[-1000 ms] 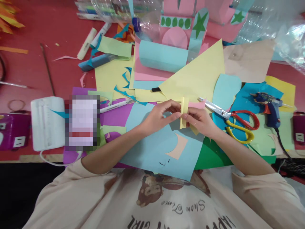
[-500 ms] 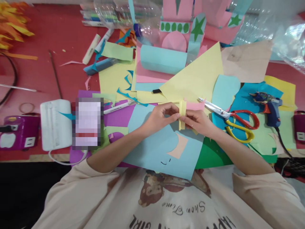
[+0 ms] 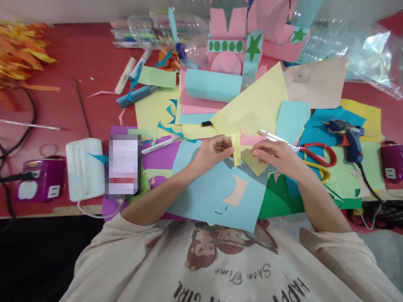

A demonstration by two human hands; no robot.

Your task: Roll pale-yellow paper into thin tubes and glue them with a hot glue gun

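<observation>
My left hand (image 3: 213,152) pinches a folded yellow paper strip (image 3: 236,150), holding it upright over a light blue sheet (image 3: 208,197). A pink slip (image 3: 253,139) sticks out to the strip's right. To the right of the strip, my right hand (image 3: 278,158) hovers a little apart with its fingers loosely spread and nothing in them. It partly covers the blades of the red-and-yellow-handled scissors (image 3: 318,156).
A glue gun (image 3: 348,135) lies at the right on coloured paper. A large yellow sheet (image 3: 256,107), a light blue paper roll (image 3: 213,84) and a pink paper model (image 3: 233,42) lie beyond my hands. A white power strip (image 3: 83,167) and markers (image 3: 126,75) are on the left.
My right hand has let go of the yellow strip and moved right toward the scissors. My left hand still pinches the strip. The view has shifted slightly.
</observation>
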